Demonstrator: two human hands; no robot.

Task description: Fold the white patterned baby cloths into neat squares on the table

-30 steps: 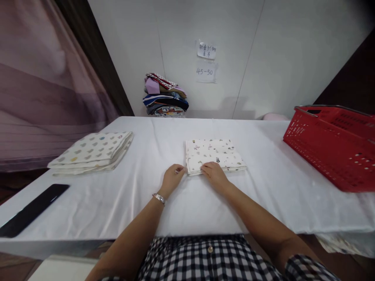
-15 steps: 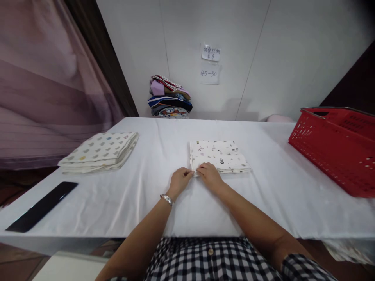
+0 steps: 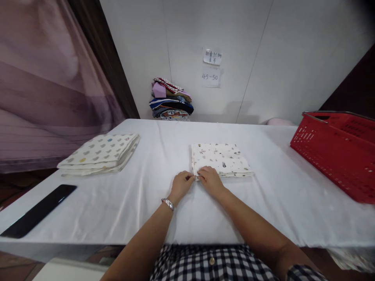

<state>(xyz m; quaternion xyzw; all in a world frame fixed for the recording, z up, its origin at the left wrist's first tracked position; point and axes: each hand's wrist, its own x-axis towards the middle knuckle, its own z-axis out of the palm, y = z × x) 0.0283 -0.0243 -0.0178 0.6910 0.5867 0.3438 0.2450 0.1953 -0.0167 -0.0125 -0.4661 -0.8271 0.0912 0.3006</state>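
A folded white cloth (image 3: 221, 156) with small scattered prints lies flat on the white-covered table (image 3: 140, 218) in front of me. At its near left corner, my left hand (image 3: 182, 183) pinches the edge between thumb and fingers; a silver bracelet circles that wrist. Right beside it, my right hand (image 3: 210, 178) holds the cloth's near edge, fingertips resting on the top layer and fingers bent. The fingertips of both hands nearly meet at the corner. The thumbs are partly hidden.
A thicker folded cloth (image 3: 99, 152) with grey prints lies at the left. A black flat slab (image 3: 39, 210) is near the left front edge. A red perforated basket (image 3: 336, 152) stands at the right. Behind the table rises a pile of folded fabrics (image 3: 171, 99) against the wall.
The whole view has shifted slightly, so things sit a little lower. Both hands stay at the same corner of the cloth, with barely any movement.
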